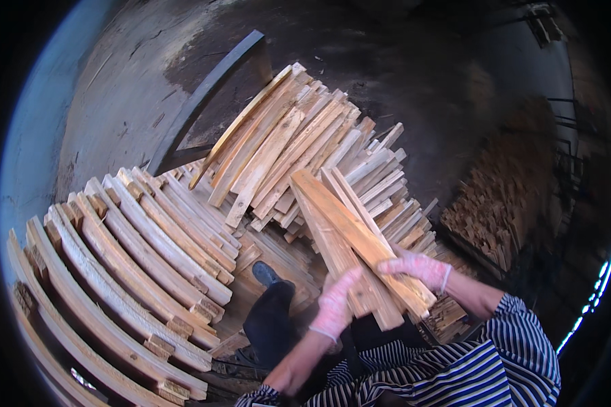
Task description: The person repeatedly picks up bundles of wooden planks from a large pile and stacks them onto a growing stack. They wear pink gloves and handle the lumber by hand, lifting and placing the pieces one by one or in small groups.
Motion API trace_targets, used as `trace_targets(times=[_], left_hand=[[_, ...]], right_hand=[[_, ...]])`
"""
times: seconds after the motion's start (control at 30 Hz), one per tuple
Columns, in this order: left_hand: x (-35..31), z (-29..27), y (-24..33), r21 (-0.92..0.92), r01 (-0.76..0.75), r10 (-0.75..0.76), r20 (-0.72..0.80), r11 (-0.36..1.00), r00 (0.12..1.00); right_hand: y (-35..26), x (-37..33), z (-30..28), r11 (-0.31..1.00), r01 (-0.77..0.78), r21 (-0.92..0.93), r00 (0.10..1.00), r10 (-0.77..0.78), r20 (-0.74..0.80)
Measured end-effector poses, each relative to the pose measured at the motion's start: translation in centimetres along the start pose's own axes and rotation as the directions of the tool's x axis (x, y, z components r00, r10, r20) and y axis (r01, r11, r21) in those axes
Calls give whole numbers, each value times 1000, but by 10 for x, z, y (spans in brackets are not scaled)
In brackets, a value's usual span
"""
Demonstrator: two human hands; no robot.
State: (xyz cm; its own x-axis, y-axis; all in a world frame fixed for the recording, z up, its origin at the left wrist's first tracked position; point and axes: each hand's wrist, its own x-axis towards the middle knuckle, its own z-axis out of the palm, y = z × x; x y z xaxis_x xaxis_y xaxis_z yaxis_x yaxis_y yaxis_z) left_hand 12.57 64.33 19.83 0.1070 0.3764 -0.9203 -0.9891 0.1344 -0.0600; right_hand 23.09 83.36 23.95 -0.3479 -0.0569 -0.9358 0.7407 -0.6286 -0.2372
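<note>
Several wooden boards (349,227) are held together in front of my body, fanned a little apart and pointing up and away. My left hand (335,303), in a pale pinkish glove, is closed on the left edge of these boards near their lower end. On the other side my right hand (417,268), gloved the same way, grips the top board by its right edge, fingers lying over its face. Just beyond the boards' far ends lies a heap of loose wooden boards (299,142).
To the left stands a stack of long boards (129,264) layered with small spacer blocks. A dark metal frame (207,98) rises behind the heap. My booted foot (267,274) is between stack and heap. Another wood pile (495,197) lies at the far right.
</note>
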Motion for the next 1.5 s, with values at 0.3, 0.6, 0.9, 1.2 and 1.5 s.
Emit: trace_targets(times=[0.3, 0.6, 0.9, 1.2, 1.5], left_hand=[[46, -23, 84, -97, 78, -61, 162, 992, 985], [-166, 30, 21, 108, -781, 767, 143, 616, 625], [-424, 25, 77, 677, -645, 933, 208, -354, -293], [-666, -151, 120, 482, -876, 1000, -10, 2, -4], [-767, -311, 219, 579, -772, 956, -44, 262, 291]], right_hand=[[-24, 98, 18, 977, -121, 175, 980, 89, 178], [-58, -61, 85, 888, 454, -79, 873, -426, 237], [-188, -179, 281, 414, 909, -41, 330, -657, 678], [-128, -284, 572, 736, 654, 175, 364, -510, 779], [-85, -268, 768, -19, 956, -293, 199, -693, 693]])
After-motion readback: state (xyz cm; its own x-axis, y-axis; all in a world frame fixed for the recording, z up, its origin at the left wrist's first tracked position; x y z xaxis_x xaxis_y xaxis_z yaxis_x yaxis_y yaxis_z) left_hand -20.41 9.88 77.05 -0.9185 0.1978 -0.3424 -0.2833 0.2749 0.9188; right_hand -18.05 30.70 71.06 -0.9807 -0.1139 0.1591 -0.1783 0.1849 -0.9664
